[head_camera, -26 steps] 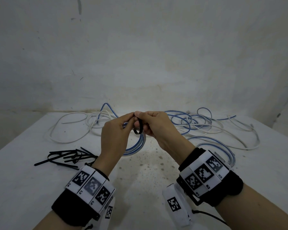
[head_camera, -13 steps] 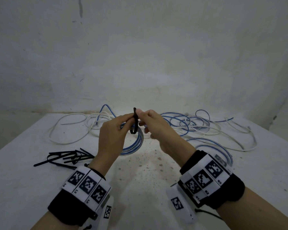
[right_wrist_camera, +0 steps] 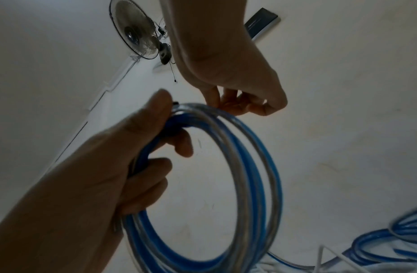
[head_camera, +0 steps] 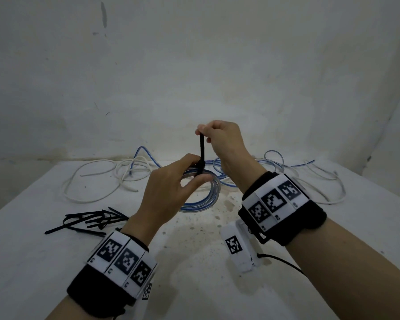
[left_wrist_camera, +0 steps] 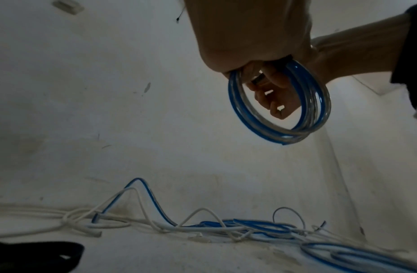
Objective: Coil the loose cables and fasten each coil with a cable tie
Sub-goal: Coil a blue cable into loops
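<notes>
A blue and clear cable coil (head_camera: 202, 199) (left_wrist_camera: 315, 103) (right_wrist_camera: 247, 184) hangs above the table. My left hand (head_camera: 171, 188) (right_wrist_camera: 123, 157) grips its top, where a black cable tie (head_camera: 202, 155) wraps the strands. My right hand (head_camera: 219, 139) (right_wrist_camera: 238, 92) pinches the tie's free tail and holds it straight up above the coil. The tie's head is mostly hidden under my left thumb and fingers.
A pile of spare black cable ties (head_camera: 90, 220) lies on the white table (head_camera: 56, 262) at the left. Loose white cables (head_camera: 97, 179) and loose blue cables (head_camera: 273, 162) (left_wrist_camera: 249, 225) sprawl along the back by the wall. A wall fan (right_wrist_camera: 137, 31) shows overhead.
My right hand has risen, drawing the tie's tail upward so the loop is now tight round the coil. My left hand has kept its grip on the coil.
</notes>
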`<state>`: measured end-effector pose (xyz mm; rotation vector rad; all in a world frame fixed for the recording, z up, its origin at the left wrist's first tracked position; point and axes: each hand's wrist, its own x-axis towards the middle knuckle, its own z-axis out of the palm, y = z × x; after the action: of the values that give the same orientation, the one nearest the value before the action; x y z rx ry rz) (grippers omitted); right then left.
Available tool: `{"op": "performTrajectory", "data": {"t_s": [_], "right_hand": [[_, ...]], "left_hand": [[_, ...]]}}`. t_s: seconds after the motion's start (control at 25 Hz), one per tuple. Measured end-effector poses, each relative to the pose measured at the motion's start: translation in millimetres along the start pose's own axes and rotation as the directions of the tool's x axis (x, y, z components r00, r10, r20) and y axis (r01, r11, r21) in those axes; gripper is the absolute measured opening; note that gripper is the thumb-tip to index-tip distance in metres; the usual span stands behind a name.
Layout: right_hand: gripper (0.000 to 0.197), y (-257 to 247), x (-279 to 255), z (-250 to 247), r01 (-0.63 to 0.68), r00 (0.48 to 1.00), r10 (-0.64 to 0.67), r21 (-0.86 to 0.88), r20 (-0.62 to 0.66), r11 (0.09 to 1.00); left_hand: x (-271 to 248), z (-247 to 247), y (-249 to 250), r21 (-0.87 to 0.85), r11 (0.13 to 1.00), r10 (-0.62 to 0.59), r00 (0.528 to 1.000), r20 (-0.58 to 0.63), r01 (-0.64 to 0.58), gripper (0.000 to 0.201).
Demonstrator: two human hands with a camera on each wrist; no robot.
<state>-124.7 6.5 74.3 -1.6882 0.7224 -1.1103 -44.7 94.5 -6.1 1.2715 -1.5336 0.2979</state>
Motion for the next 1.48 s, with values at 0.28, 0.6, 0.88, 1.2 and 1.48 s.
{"op": "performTrajectory", "data": {"t_s": [0.28, 0.6, 0.88, 1.2, 1.48], "right_hand": [[0.032, 13, 15, -1, -0.002, 0.997, 0.004, 0.024, -0.073, 1.000], [0.035, 40, 34, -34, -0.088, 0.987, 0.085, -0.018, -0.140, 0.996], [0.025, 73, 15, -78, 0.159, 0.981, -0.121, -0.270, 0.152, 0.950], [0.018, 130, 30, -249, 0.074, 0.991, 0.047, -0.823, 0.122, 0.564], [0.008, 189, 11, -379, -0.404, 0.862, 0.452, -0.850, -0.230, 0.338]], "left_hand": [[5, 15, 0, -0.109, 0.987, -0.119, 0.993, 0.025, 0.121, 0.035], [8, 58, 9, -0.263, 0.952, -0.154, 0.988, 0.021, 0.154, 0.016], [51, 103, 9, -0.482, 0.822, -0.412, 0.901, -0.134, 0.304, 0.015], [53, 212, 30, 0.057, 0.872, -0.360, 0.558, 0.748, 0.486, 0.068], [27, 246, 36, 0.423, 0.891, -0.344, 0.360, 0.867, -0.167, 0.039]]}}
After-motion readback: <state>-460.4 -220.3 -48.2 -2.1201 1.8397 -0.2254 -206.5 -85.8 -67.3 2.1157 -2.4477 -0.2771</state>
